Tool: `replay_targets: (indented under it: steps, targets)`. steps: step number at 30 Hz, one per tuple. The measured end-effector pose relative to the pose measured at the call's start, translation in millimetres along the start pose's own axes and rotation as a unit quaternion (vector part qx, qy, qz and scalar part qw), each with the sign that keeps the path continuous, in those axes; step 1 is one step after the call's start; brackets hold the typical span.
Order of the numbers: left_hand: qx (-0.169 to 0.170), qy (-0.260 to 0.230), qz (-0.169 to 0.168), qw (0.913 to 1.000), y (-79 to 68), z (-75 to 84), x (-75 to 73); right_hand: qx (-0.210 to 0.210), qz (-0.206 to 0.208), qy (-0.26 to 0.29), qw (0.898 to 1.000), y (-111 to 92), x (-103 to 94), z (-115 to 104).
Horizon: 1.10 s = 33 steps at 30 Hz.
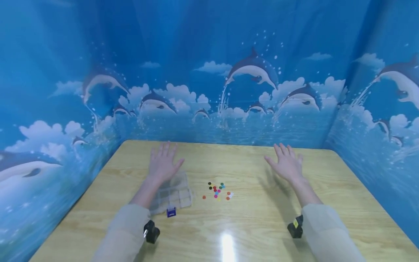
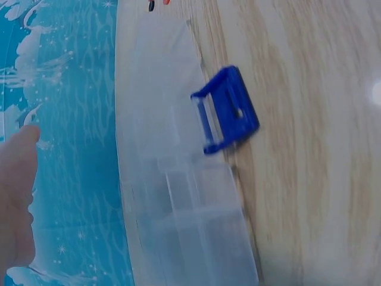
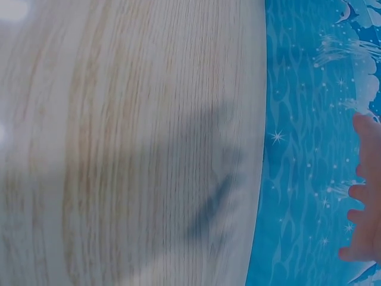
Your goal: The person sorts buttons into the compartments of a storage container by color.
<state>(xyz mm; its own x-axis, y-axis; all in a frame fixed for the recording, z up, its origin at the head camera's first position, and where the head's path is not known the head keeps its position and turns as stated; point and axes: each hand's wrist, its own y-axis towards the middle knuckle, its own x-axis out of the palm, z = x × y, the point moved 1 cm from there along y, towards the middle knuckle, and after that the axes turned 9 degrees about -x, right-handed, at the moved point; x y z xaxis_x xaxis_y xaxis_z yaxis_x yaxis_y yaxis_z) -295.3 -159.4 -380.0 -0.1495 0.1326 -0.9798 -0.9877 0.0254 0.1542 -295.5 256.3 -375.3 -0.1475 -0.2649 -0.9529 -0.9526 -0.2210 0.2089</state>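
My left hand (image 1: 162,164) is spread with straight fingers above the far part of a clear plastic compartment box (image 1: 175,194), holding nothing. The box has a blue latch (image 1: 171,212) on its near edge; in the left wrist view the latch (image 2: 229,110) stands out beside the see-through compartments (image 2: 202,220). On the right, my right hand (image 1: 288,164) hovers over the table with fingers extended and nothing in it. Between the hands lies a loose scatter of small round coloured pieces (image 1: 215,190), in red, pink, green, black, orange and white. Their exact kind is too small to tell.
The pale wood table (image 1: 255,218) has rounded far corners. A blue curtain (image 1: 203,123) printed with dolphins and clouds hangs behind it and along both sides. Black wrist mounts (image 1: 151,231) sit at the sleeves. Light glares on the near tabletop.
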Motion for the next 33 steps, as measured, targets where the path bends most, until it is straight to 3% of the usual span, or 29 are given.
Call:
replay_targets:
  steps: [6,11,19,33]
  targets:
    - [0.007,0.007,0.029,0.9995,-4.4,-14.5,-10.1,-0.013,0.040,0.017,0.999,4,-0.3,-13]
    - [0.012,-0.021,0.061,0.9978,-10.0,-25.3,-16.8,-0.019,0.064,0.045,0.997,8,0.3,-23]
    - [0.019,-0.038,0.111,0.9929,-22.7,-37.0,-23.7,-0.040,0.078,0.076,0.993,13,7.1,-40]
    - [0.013,0.002,0.118,0.9929,-51.5,-60.7,-24.4,-0.085,0.072,0.122,0.986,13,31.8,-70]
